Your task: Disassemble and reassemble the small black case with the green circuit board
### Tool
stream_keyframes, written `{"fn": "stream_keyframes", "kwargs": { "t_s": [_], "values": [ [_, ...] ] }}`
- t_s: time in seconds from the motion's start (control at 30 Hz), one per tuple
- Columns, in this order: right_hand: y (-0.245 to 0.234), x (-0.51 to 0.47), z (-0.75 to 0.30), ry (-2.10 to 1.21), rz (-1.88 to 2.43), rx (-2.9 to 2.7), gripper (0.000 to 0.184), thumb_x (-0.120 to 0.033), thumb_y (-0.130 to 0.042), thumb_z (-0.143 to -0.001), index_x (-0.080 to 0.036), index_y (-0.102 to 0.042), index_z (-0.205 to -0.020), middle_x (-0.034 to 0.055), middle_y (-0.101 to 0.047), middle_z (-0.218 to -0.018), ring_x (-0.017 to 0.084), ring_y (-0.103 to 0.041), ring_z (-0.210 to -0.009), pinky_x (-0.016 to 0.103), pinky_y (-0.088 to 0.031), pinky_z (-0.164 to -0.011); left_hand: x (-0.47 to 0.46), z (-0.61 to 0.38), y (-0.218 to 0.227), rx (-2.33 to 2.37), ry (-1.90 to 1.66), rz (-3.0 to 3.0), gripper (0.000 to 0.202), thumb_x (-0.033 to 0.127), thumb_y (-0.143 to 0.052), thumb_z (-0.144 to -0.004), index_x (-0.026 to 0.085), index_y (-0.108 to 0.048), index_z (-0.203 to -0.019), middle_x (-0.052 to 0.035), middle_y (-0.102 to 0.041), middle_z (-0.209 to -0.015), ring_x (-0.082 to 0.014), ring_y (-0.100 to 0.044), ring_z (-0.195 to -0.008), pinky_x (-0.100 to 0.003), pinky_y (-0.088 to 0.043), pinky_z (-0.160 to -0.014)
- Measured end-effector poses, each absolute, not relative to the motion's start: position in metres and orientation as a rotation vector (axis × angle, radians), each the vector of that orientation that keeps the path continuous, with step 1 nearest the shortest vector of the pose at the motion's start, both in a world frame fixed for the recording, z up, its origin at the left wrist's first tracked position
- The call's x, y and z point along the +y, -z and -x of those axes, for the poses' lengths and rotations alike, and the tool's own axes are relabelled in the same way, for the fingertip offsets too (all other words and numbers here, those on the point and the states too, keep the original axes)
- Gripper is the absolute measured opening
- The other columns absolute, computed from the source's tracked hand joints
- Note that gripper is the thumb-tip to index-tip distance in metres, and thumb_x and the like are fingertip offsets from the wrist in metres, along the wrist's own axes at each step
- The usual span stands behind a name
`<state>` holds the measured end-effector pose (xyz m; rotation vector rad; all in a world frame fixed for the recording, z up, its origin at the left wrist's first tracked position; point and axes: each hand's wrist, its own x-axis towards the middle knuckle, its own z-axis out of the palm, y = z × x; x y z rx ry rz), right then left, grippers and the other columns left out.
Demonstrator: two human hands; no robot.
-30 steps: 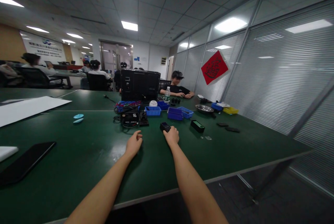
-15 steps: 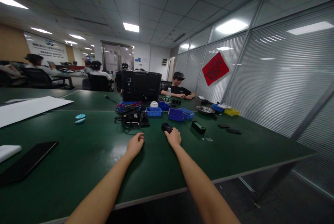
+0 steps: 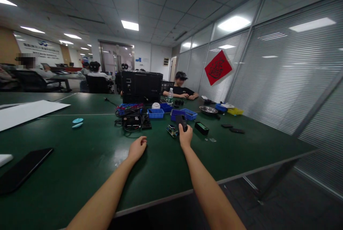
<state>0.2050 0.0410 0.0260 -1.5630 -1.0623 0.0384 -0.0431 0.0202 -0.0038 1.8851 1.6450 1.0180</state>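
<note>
My right hand (image 3: 185,137) is closed round a small black cover (image 3: 182,121) and holds it upright above the green table (image 3: 80,151). Just left of it a small green circuit board (image 3: 172,130) lies on the table. My left hand (image 3: 137,148) rests on the table with its fingers curled and nothing visible in it. A black box with a green top (image 3: 202,128) sits to the right of my right hand.
Blue bins (image 3: 183,115), a black device with cables (image 3: 132,121), a large black case (image 3: 141,87), a metal bowl (image 3: 208,110) and a yellow tray (image 3: 235,111) stand farther back. A dark phone (image 3: 24,169) lies at left. A person (image 3: 182,89) sits at the far side.
My right hand has lifted the black cover off the table and tipped it upright, uncovering the green circuit board beneath. My left hand has stayed in place.
</note>
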Motion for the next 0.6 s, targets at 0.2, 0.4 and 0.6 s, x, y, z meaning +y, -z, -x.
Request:
{"fn": "stream_keyframes", "kwargs": {
  "t_s": [0.2,0.4,0.6],
  "values": [
    [-0.022,0.032,-0.171,-0.191,1.391,-1.430,0.045,-0.048,-0.042,-0.079,-0.015,-0.053,-0.108,0.0075,-0.061,-0.095,0.018,-0.056,-0.085,0.026,-0.040,-0.076,0.022,0.043,0.005,1.639,-1.019,-1.895,0.032,0.020,-0.046,-0.074,0.019,-0.056,-0.105,-0.0027,-0.066,-0.093,-0.0141,-0.059,-0.084,-0.023,-0.042,-0.075],
    [-0.014,0.032,-0.158,-0.223,1.556,-1.655,0.034,-0.044,-0.043,-0.082,-0.016,-0.058,-0.096,0.0068,-0.063,-0.088,0.017,-0.058,-0.081,0.025,-0.040,-0.072,0.023,0.044,0.007,1.629,-1.017,-1.911,0.032,0.020,-0.046,-0.074,0.019,-0.056,-0.104,-0.0028,-0.066,-0.093,-0.0142,-0.060,-0.084,-0.023,-0.042,-0.076],
    [-0.020,0.032,-0.161,-0.366,1.851,-1.700,0.051,-0.044,-0.022,-0.089,-0.017,-0.063,-0.072,0.0062,-0.061,-0.063,0.015,-0.058,-0.058,0.023,-0.038,-0.057,0.020,0.042,0.003,1.631,-1.001,-1.922,0.031,0.020,-0.046,-0.074,0.019,-0.057,-0.103,-0.0030,-0.066,-0.093,-0.0146,-0.060,-0.085,-0.024,-0.042,-0.076]
  ]
}}
